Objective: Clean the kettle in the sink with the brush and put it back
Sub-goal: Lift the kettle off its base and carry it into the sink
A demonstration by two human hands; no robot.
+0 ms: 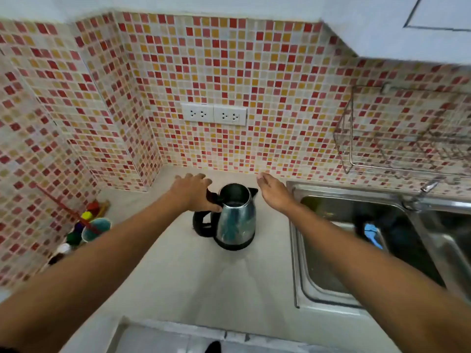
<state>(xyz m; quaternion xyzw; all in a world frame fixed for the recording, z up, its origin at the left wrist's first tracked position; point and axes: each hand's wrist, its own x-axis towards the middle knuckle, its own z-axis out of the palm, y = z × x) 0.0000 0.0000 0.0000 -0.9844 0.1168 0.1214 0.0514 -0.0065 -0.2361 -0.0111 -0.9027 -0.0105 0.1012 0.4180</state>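
Observation:
A steel kettle (pixel 235 220) with a black handle and base stands upright on the pale counter, left of the sink (pixel 295 250); its top looks open. My left hand (pixel 193 192) hovers over the handle with fingers spread toward the wall and the thumb against the handle's top. My right hand (pixel 274 192) is flat and open just right of the spout, holding nothing. A blue brush (pixel 372 235) lies inside the sink beside a dark object.
A tap (pixel 430 186) juts over the sink's back edge, and a wire rack (pixel 382 138) hangs on the tiled wall above it. Two wall sockets (pixel 214 113) sit behind the kettle. A teal cup (pixel 95 229) and coloured bottles crowd the counter's left corner.

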